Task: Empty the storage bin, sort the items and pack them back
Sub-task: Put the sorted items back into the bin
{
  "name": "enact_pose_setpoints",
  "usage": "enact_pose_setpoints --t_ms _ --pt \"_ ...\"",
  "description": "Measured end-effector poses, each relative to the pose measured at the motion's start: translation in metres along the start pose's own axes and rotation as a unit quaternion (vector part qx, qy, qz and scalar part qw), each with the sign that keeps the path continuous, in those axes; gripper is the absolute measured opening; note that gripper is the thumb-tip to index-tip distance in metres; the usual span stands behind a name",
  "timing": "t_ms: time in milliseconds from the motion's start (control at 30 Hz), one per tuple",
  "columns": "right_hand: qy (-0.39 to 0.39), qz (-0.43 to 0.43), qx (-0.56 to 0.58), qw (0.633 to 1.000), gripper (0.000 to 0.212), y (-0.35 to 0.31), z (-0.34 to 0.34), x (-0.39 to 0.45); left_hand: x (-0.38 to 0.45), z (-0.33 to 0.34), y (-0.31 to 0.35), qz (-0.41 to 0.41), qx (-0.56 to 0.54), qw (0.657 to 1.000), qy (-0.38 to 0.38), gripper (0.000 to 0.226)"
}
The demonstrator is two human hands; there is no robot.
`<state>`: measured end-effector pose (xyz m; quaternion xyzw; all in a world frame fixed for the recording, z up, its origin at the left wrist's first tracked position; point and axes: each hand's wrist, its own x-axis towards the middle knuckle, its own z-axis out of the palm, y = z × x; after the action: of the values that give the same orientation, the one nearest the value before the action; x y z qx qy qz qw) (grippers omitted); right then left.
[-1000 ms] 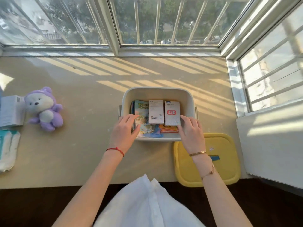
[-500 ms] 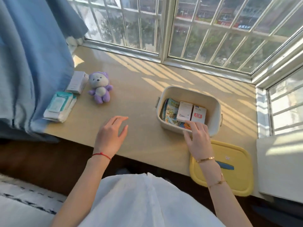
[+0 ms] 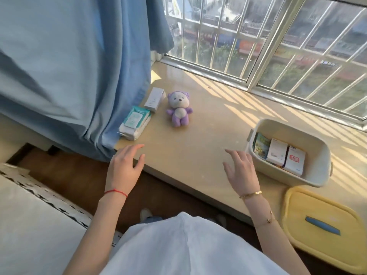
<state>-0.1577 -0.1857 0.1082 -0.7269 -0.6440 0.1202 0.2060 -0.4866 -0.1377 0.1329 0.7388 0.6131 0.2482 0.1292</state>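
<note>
A cream storage bin (image 3: 315, 175) stands on the window ledge at the right, holding a colourful booklet (image 3: 261, 145) and two white boxes (image 3: 277, 152) (image 3: 295, 160). Left on the ledge lie a purple plush bear (image 3: 179, 108), a white box (image 3: 155, 99) and a pack of wipes (image 3: 135, 122). My left hand (image 3: 125, 165) hovers open over the ledge's front edge, below the wipes. My right hand (image 3: 241, 169) hovers open just left of the bin, holding nothing.
The bin's yellow lid (image 3: 321, 225) with a blue handle lies at the ledge's front right corner. A blue curtain (image 3: 75, 66) hangs over the ledge's left end, next to the wipes. Barred windows (image 3: 258, 46) close the back.
Both hands have left the bin and moved left; the right hand came off the items inside. The view has swung left, showing the curtain.
</note>
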Motion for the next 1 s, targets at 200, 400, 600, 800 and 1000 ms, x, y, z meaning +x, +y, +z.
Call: enact_pose_setpoints --t_ms 200,400,600,800,1000 --pt "-0.006 0.023 0.028 0.999 0.040 -0.086 0.055 0.005 0.013 -0.049 -0.088 -0.004 0.016 1.000 -0.013 0.030" --pt "-0.024 0.054 0.038 0.998 0.043 -0.149 0.085 0.025 0.045 -0.077 -0.144 -0.030 0.002 0.998 -0.055 0.030" --pt "-0.033 0.059 0.036 0.997 0.045 -0.173 0.107 0.064 0.096 -0.066 -0.177 -0.025 -0.003 0.996 -0.082 0.033" --pt "-0.041 0.070 0.037 0.996 0.047 -0.175 0.136 0.125 0.164 -0.030 -0.207 -0.028 -0.023 0.993 -0.109 0.038" --pt "-0.074 0.088 0.042 0.992 0.049 -0.172 0.175 0.189 0.225 0.026 -0.235 -0.073 -0.023 0.977 -0.197 0.050"
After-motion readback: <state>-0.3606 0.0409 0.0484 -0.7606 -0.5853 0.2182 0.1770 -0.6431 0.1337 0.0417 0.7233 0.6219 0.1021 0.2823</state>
